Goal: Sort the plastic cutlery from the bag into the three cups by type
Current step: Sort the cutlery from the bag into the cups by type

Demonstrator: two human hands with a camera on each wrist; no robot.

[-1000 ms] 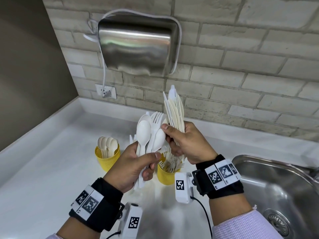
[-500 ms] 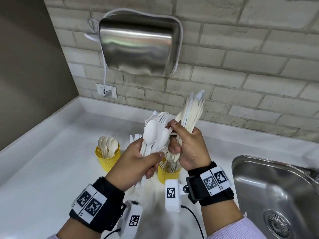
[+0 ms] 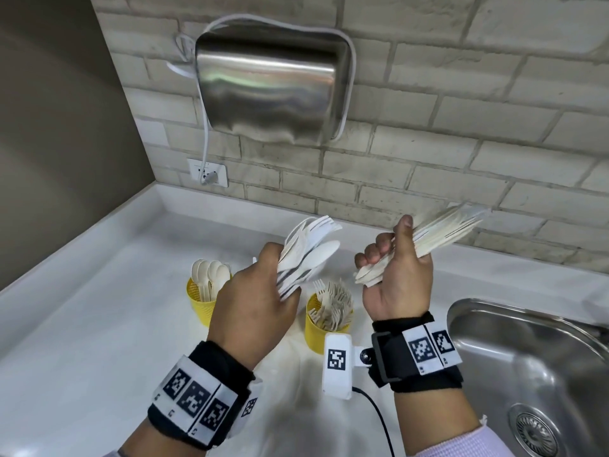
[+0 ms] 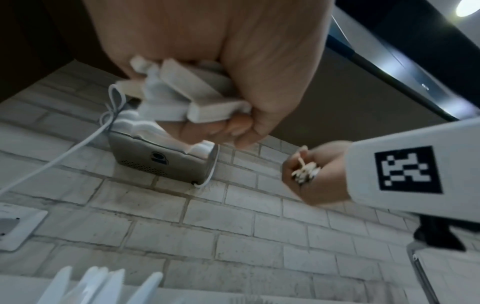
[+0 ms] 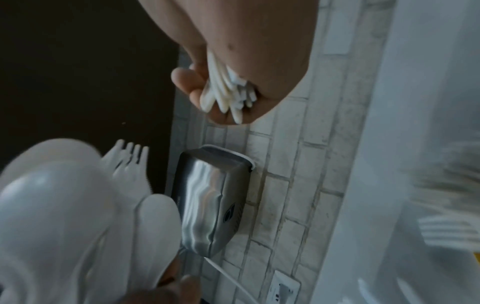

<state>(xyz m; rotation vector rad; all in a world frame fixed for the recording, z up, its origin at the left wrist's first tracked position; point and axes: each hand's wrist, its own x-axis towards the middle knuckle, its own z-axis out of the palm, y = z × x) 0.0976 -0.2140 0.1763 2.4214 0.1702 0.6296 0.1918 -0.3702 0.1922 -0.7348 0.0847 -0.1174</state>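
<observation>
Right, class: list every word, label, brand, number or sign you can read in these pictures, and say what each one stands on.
No text here reads clearly.
Black-and-white square code markers on the black wrist straps and white camera housing: patterns only; the tiny print beneath the strap markers is too small to read.
Dark emblem on the underside of the wall-mounted brushed steel dryer: too blurred.
Small mark at the top of the white wall socket: too small.

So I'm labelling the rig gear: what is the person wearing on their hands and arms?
Both hands are bare. The left wrist and right wrist each wear a black strap with a white band of square black-and-white markers. A white camera box bearing one such marker is clipped to the right strap, with a black cable trailing from it. A pale checked sleeve shows on the right forearm.
</observation>
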